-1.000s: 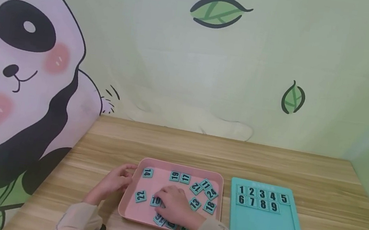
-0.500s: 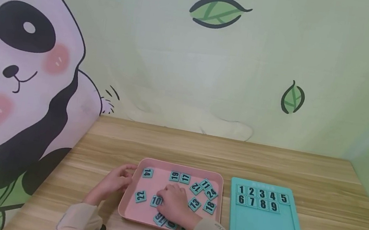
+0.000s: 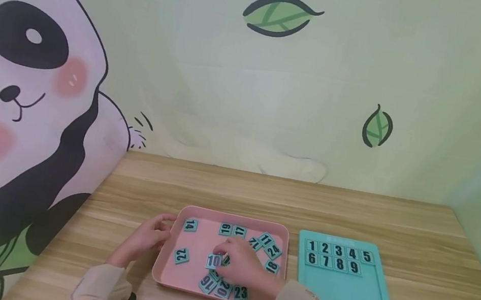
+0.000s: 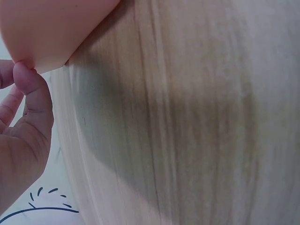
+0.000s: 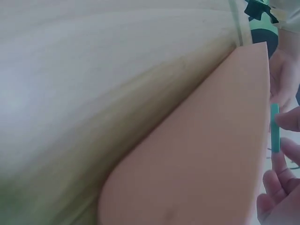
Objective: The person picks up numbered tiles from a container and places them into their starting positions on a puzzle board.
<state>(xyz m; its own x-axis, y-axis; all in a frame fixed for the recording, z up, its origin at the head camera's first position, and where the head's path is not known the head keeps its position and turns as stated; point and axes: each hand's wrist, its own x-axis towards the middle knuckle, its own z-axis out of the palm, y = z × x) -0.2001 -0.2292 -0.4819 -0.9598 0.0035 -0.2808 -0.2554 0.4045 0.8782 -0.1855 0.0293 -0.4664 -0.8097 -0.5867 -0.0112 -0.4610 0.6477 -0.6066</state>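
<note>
My right hand (image 3: 243,263) pinches a teal number tile marked 10 (image 3: 213,261) over the pink tray (image 3: 190,279), facing up. In the right wrist view the tile (image 5: 275,136) shows edge-on between thumb and fingertips. Part of another tile peeks out among the fingers. Just below the hand lie the 16 tile (image 3: 207,284), 20 tile (image 3: 223,289) and 23 tile (image 3: 241,293), the first two overlapping others. My left hand (image 3: 145,239) holds the tray's left side; its thumb (image 4: 33,86) presses the wall near a corner in the left wrist view.
Right of the tray lies a teal board (image 3: 344,298) with tiles 1 to 9 set in two rows. Loose tiles, such as the 14 tile (image 3: 190,225), 22 tile (image 3: 181,255) and 24 tile (image 3: 272,250), are scattered in the tray. A patterned wall (image 3: 185,86) stands behind the wooden table (image 3: 352,207).
The right hand has shifted right, and the 10 tile has moved slightly right and up in its fingers. The 23 tile has come into view. The left hand stays at the tray.
</note>
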